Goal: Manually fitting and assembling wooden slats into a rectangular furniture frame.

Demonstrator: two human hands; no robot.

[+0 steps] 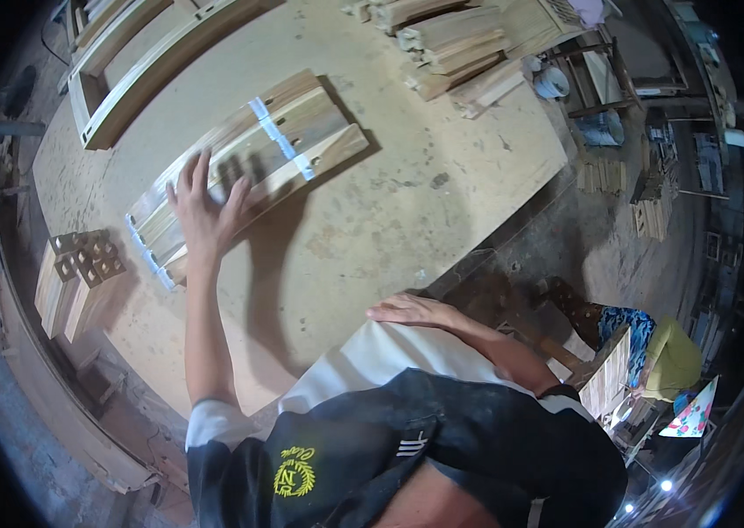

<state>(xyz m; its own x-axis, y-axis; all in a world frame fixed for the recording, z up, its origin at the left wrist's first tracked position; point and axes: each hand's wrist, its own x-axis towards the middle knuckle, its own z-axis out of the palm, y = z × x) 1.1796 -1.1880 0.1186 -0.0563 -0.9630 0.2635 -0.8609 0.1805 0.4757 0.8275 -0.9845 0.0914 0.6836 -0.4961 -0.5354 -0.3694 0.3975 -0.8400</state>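
A bundle of wooden slats (319, 110) lies slantwise on the table, with several dark holes along it. Pale bluish-white bands (272, 129) cross it near both ends. Over its middle and near side is my left hand (209, 207), fingers spread and nothing in its grasp. It casts a shadow on the slats; whether the fingertips touch the wood I cannot tell. My right hand (414, 310) rests flat at the table's near edge, against the white cloth at my front, its fingers stretched out and holding nothing.
A large pale tabletop (407, 194) spreads before me. At the far left stands a long wooden frame (139, 75); at the left edge, a stack of pieces with holed ends (86, 273). Stacked wood (456, 48) lies at the far right. Another person (667, 356) is at the right.
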